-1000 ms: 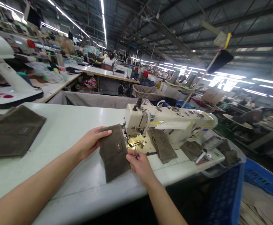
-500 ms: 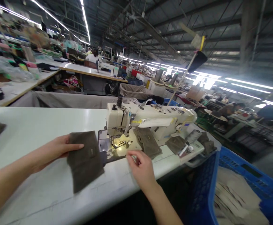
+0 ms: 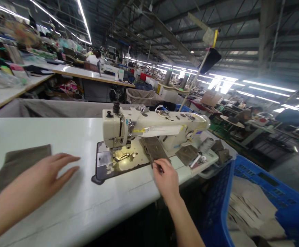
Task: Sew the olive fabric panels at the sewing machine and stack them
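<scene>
the left hand [image 3: 48,175] is loose, its thumb and forefinger spread apart and holding nothing, over the white tabletop [image 3: 105,206]. 1 brown fabric piece [image 3: 27,159] lies flat to the left of those fingertips, partly hidden behind the hand; whether the hand touches it, i cannot tell. the right hand [image 3: 167,180] has its fingers curled in, tips at the near end of the folded brown fabric [image 3: 156,147]; i cannot tell whether they pinch it. the sewing machine [image 3: 112,127] stands beyond and between the 2 hands. 1 blue crate [image 3: 216,206] sits right of the right fingers.
</scene>
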`<state>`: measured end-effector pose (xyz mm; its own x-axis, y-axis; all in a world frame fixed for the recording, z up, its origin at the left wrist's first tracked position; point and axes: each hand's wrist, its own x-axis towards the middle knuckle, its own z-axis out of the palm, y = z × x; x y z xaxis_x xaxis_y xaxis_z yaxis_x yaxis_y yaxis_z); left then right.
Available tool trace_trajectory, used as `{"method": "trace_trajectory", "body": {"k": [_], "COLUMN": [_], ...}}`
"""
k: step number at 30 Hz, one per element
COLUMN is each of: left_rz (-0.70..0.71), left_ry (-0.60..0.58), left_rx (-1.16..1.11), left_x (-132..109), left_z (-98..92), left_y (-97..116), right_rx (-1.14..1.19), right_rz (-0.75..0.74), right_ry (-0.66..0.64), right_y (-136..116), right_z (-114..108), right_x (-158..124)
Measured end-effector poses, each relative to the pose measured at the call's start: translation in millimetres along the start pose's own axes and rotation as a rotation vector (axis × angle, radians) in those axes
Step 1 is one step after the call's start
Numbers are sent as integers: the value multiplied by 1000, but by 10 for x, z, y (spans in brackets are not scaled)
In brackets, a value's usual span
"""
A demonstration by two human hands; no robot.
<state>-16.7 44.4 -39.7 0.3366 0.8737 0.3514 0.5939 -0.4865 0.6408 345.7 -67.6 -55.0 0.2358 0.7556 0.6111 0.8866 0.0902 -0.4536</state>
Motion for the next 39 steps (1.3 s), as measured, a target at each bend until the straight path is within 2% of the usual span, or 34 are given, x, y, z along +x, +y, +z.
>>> {"method": "trace_trajectory", "body": {"k": [1,3,4,6,8,10,13,16,19,21,22,24,27,30,32,34,37,39], "left_rz": [-91,-264,-365,-574,-697,-752,-798,-801,-761,-720,-701,-674,-664,-673,-689,-707,-728,-726], "left_ry": [-82,-416,-508,-591,-611,-581,-472,-426,-403,-440,-468,-520,-563,-579,-558,-506,-385,-306], "left_rx": [-58,-379,-570,-913,-1164,-1300,-1307,-1252,-1225,-1233,-1249,-1287,-1324,-1332,-1326,-1311,-1286,-1276], "left_x": [-32,-80,-92,-82,-31,43,143,196,214,206,195,156,55,-94,-211,-329,-464,-482], "left_z": [132,382,497,707,894,1064,1274,1383,1377,1330,1300,1235,1127,1015,952,902,831,752], "left_y": [234,683,877,1174,1345,1417,1432,1435,1462,1487,1498,1513,1509,1467,1428,1386,1317,1244], "right_rx": [8,28,37,53,51,35,22,92,269,348,361,364,358,358,389,519,820,893], "right_rz": [10,-24,-76,-227,-369,-453,-461,-420,-314,-126,-16,147,199,239,270,329,481,551], "right_ry": [39,104,112,61,-53,-155,-238,-225,-47,75,85,-1,-119,-88,-66,-158,-500,-628], "right_y": [-8,-60,-105,-220,-329,-389,-370,-293,-201,-110,-51,85,266,285,172,-15,-317,-471], "right_z": [-13,-81,-129,-226,-294,-311,-264,-222,-245,-274,-283,-282,-242,-221,-243,-289,-359,-377], "right_x": [-3,-39,-76,-184,-312,-424,-513,-510,-419,-307,-237,-85,121,222,201,111,-95,-222]}}
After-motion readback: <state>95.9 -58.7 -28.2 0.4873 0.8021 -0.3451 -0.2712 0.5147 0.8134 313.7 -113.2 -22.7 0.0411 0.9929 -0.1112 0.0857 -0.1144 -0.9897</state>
